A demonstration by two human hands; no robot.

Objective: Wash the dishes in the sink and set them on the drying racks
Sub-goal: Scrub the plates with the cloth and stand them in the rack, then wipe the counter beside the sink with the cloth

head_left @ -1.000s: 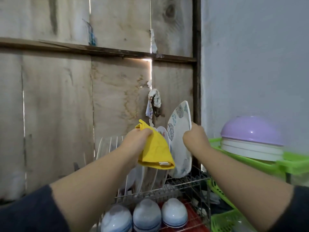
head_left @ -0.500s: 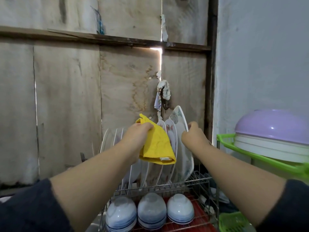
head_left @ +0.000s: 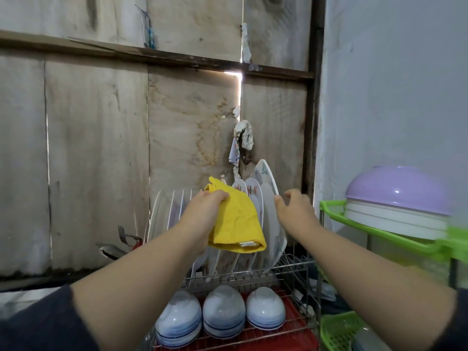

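Plywood wall behind wire rack (head_left: 291, 268). R hand (head_left: 293, 211) just let go of big plate (head_left: 272, 224), fingers loose, empty; plate now slotted upright. L hand (head_left: 202, 211) grips yellow cloth (head_left: 236, 221). One more dish racked.

No legible text — not even on the cloth's tag (head_left: 247, 244).

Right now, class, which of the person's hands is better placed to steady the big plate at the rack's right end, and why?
Probably the right hand: it is at the big plate's rim, fingers loosely curled and holding nothing. The left hand grips the yellow cloth in front of the middle plates.
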